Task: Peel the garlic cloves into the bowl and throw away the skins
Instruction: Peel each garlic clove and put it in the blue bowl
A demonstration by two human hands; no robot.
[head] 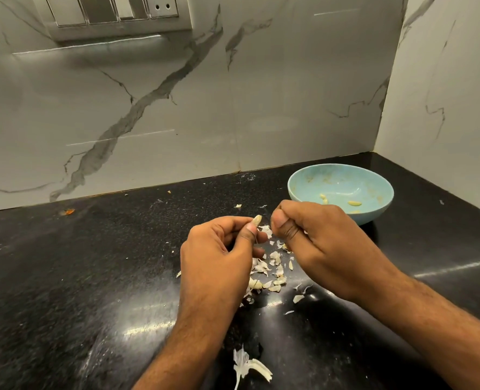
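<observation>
Garlic clove (257, 220) pinched by left hand (219, 249) (seemingly half-peeled)

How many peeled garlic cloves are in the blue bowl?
3 visible in the blue bowl: one left, one middle, one at the near rim. The right hand may hide others.

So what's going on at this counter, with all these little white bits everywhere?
A person is peeling garlic. The left hand pinches a garlic clove by its tip, while the right hand is curled round a bit of skin just beside it. Loose skins lie piled on the black counter under the hands. The light blue bowl behind holds a few peeled cloves.
</observation>
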